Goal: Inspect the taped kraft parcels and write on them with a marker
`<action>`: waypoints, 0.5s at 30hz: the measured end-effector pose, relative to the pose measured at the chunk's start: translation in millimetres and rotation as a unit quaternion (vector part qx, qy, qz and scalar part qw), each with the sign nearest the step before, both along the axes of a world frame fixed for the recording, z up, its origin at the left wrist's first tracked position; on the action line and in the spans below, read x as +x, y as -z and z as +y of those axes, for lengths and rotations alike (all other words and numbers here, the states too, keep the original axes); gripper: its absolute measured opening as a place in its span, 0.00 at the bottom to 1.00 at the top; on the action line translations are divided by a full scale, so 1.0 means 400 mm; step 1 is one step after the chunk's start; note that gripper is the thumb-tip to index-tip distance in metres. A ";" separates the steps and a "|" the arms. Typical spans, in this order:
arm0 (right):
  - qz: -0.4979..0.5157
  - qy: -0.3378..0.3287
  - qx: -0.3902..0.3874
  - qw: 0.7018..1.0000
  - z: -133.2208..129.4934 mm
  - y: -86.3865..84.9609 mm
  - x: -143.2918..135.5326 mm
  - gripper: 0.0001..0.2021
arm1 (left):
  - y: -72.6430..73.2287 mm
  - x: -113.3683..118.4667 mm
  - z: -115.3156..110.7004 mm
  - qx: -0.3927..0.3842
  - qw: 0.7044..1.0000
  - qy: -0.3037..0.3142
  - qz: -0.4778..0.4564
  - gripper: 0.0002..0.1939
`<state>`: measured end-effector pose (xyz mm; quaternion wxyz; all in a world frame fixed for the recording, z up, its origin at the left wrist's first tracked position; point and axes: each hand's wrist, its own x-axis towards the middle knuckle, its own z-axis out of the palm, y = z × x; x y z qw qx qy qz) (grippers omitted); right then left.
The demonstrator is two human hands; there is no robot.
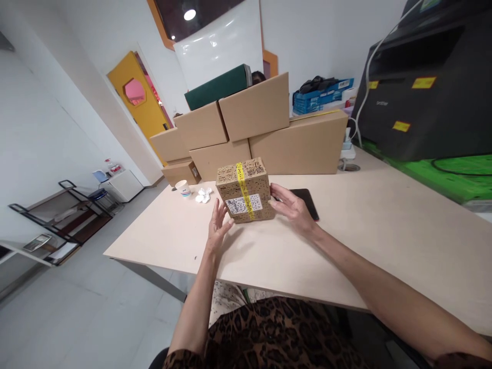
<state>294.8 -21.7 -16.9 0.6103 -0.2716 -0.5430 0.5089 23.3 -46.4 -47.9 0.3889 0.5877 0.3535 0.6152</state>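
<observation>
A small brown cardboard box (230, 178) with dark print, a yellow tape strip and a white label stands on the pale table (154, 230). My left hand (218, 228) is at the box's lower left corner, palm toward it, fingers apart. On the other side, my right hand (290, 205) has its fingertips at the box's right edge, with thumb and fingers spread. Neither hand is wrapped round the box, and whether the fingertips press on it is hard to tell. A black flat device (306, 201) lies behind my right hand, partly hidden by it.
Stacked cardboard boxes (300, 148) with a green box (219, 88) on top line the table's back. A paper cup (183, 188) and crumpled tissue (203, 195) are at left. A black printer (426, 97) stands at right. A person's head shows behind the stack.
</observation>
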 end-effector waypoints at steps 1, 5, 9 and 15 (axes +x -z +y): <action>0.012 0.006 -0.004 1.000 0.000 -0.003 0.003 0.36 | 0.000 -0.003 0.000 0.000 1.000 -0.009 -0.014 0.53; 0.059 0.014 -0.022 0.998 0.002 -0.010 0.007 0.33 | -0.003 -0.009 0.003 0.007 0.998 -0.036 -0.041 0.41; 0.103 0.015 -0.067 0.992 0.012 -0.010 0.002 0.30 | -0.009 -0.006 0.005 -0.002 0.998 -0.033 -0.060 0.34; 0.093 0.005 -0.113 0.989 0.019 -0.001 -0.006 0.25 | -0.014 0.009 0.007 -0.044 0.998 0.018 -0.045 0.41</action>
